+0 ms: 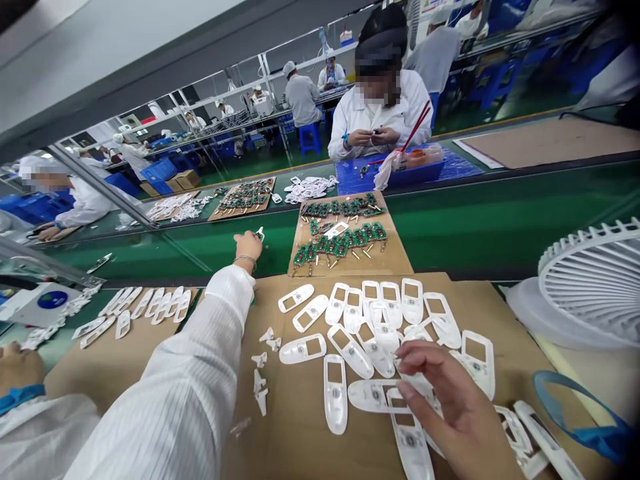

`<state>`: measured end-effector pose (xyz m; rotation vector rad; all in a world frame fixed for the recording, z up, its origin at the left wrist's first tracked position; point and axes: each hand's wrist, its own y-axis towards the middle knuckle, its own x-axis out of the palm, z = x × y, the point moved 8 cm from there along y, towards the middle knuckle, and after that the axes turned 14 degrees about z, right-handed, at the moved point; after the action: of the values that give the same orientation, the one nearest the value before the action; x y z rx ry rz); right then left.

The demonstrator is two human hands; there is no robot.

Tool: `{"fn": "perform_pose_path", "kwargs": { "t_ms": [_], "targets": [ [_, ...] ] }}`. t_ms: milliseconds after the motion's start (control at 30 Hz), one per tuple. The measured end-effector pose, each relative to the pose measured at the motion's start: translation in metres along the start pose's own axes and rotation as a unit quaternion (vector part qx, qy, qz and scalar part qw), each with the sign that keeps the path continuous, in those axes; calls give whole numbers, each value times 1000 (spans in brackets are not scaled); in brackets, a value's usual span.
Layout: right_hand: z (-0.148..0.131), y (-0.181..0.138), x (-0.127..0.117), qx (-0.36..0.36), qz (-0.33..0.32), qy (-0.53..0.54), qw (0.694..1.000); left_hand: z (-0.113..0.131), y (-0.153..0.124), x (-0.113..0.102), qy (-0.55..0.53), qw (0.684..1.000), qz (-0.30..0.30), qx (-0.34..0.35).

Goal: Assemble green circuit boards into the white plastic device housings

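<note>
My left hand [249, 247] reaches out over the green conveyor belt, its fingers closed on a small white and green piece [260, 233]. My right hand [447, 397] hovers at the near right, thumb and fingers apart and nothing seen between them. Under and around it lie many white plastic housings [335, 393], each with a rectangular window, some overlapping. Left of them, small white plastic clips [259, 383] rest in a rough column on the brown cardboard [295, 440].
A cardboard sheet of green circuit boards [320, 249] lies on the belt [450, 230]. To the right stand a white fan [590, 280] and a blue strap [575, 400]. Across the belt a co-worker [380, 113] handles something small. Another person's hand [20, 367] is at left.
</note>
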<state>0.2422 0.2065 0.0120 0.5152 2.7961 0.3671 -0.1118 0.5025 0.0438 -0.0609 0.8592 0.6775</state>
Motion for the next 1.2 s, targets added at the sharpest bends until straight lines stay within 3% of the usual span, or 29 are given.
{"fn": "perform_pose_path", "kwargs": {
  "t_ms": [200, 400, 533, 633, 700, 800, 867, 933, 1033, 1100, 1200],
  "targets": [
    [-8, -2, -1, -53, -14, -57, 997, -13, 24, 32, 131, 991, 22, 17],
    [-12, 0, 0, -64, -11, -68, 996, -26, 14, 23, 185, 981, 45, 32],
    [-19, 4, -2, -104, 20, -92, 990, 1, 16, 12, 190, 978, 37, 81],
    [-45, 5, -2, -158, 10, -121, 980, 41, 10, 8, 171, 968, -21, 180],
    [-75, 7, 6, -214, -31, -144, 966, 67, -8, 2, 141, 949, -85, 269],
    [-115, 28, 33, -285, -108, -201, 931, 89, -58, -22, 100, 910, -163, 368],
    [-117, 70, 58, -253, -114, -288, 916, 93, -100, -44, 84, 887, -196, 410],
    [-93, 125, 85, -142, -136, -380, 904, 91, -151, -69, 83, 849, -219, 474],
    [-55, 199, 118, -68, -124, -424, 895, 72, -214, -107, 57, 832, -244, 494],
    [-27, 234, 131, -28, -110, -440, 891, 49, -244, -128, 18, 840, -273, 469],
    [7, 261, 140, 12, -80, -456, 886, 3, -257, -154, -51, 891, -264, 365]
  ]
}}
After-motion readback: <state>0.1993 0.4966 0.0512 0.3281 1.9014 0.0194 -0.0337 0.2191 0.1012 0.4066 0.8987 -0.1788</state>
